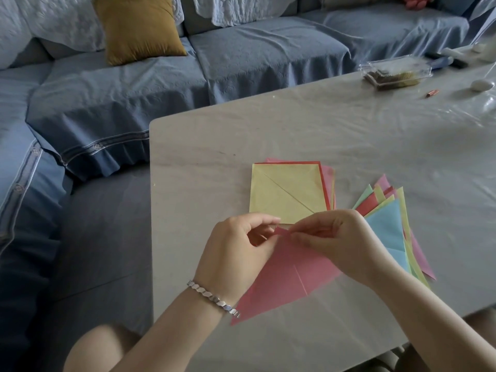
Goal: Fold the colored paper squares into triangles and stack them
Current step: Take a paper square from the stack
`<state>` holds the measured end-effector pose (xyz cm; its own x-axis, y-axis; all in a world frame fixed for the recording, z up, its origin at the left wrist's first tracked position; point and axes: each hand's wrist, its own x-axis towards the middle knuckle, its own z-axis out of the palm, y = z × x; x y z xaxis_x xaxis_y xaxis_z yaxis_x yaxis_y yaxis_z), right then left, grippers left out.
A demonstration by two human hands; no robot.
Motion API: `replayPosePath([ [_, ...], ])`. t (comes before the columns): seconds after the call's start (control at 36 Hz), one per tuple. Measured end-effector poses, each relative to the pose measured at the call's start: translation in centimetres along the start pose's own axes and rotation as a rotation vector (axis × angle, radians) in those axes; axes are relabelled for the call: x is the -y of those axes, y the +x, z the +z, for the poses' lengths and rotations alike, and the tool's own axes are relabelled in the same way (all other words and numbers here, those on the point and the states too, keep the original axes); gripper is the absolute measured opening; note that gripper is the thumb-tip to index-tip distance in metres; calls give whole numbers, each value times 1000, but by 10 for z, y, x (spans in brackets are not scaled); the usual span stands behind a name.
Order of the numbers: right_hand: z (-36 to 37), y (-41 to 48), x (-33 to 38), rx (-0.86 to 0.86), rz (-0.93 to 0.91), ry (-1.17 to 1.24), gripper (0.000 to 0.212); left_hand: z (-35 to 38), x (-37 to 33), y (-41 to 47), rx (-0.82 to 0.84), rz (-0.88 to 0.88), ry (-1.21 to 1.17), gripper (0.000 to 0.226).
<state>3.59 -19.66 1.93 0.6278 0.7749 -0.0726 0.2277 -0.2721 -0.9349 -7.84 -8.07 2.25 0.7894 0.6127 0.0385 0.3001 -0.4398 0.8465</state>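
Pink paper (pixel 284 277) is lying near on the table (pixel 349 135), likely light, thin and easily creased. The left hand (pixel 236 253) and right hand (pixel 338 242) are both pinching its far corner, a sensible hold. To the right, triangles (pixel 386 224) are fanning out; farther, squares (pixel 284 194) are waiting.

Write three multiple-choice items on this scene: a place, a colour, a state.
1. Where does the triangle pile lie? A) right of the yellow square B) on the sofa C) under the plastic box
2. What colour is the held paper? A) green B) pink C) white
3. What do the left hand and right hand do? A) lie flat on the table B) hang idle C) pinch the held paper's top corner
1 A, it fans out right of the square. 2 B, the sheet is pink. 3 C, both hands close on its tip.
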Motion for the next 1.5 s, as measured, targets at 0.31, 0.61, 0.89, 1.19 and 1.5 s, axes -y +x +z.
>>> replayPosePath([
  [0.31,-3,4,-1,70,-79,-177,15,-2,3,0,31,-17,-17,12],
  [0.61,16,2,-28,-142,-423,-657,43,3,32,3,-77,-354,-365,18],
  [0.89,62,-12,-97,290,-314,-901,41,24,104,-11,-226,-612,-226,22],
  [1.19,56,4,-124,105,-197,-1139,48,24,108,-8,-186,-542,-109,24],
  [1.5,47,69,-110,180,-130,-1120,48,24,112,-8,-181,-543,-138,22],
])
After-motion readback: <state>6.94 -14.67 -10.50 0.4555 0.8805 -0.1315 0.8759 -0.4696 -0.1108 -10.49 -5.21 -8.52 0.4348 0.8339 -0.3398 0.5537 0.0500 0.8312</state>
